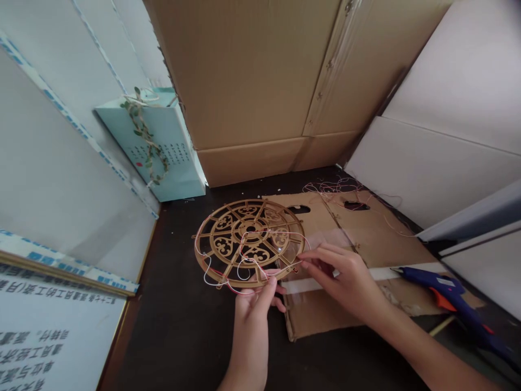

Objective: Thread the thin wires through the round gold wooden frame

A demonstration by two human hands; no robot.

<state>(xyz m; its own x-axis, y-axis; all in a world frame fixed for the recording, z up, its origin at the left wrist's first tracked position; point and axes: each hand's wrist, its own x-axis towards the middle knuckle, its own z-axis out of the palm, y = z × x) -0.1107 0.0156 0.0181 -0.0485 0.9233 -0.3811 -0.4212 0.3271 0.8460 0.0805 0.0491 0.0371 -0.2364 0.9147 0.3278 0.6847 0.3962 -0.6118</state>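
Observation:
A round brown openwork wheel (228,247), patterned with spokes and trefoil cut-outs, is held tilted above the dark table and the edge of the cardboard. My left hand (258,304) grips its near rim, thumb on top and fingers underneath. Thin red and white wires (248,259) loop across the wheel and along its rim. At the right rim my right hand (340,271) pinches with thumb and forefinger at a stretch of wire. The exact spot between those fingertips is partly hidden.
Flattened cardboard (321,317) with handle holes lies under and right of the wheel. A blue glue gun (448,285) rests on its right side. Tangled wire (337,187) lies behind. A light-blue paper bag (171,157) stands back left; a large cardboard panel (260,81) rises behind.

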